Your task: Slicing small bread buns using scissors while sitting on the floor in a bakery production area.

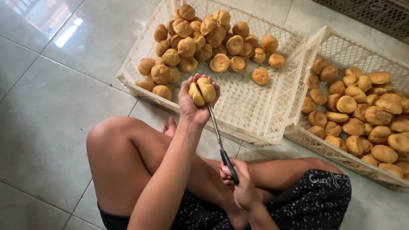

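Note:
My left hand (191, 104) is raised over the near edge of a white crate and grips a golden round pastry puff (202, 90) that is split partway open. My right hand (238, 183), low over my lap, holds the black handles of a pair of scissors (221, 145). The thin metal blades run up from that hand to the underside of the puff and reach into its cut.
The left white plastic crate (251, 115) holds a heap of whole puffs (200, 40) at its far side. A second white crate (315, 47) on the right is filled with several puffs (362, 115). I sit cross-legged on a grey tiled floor (47, 110).

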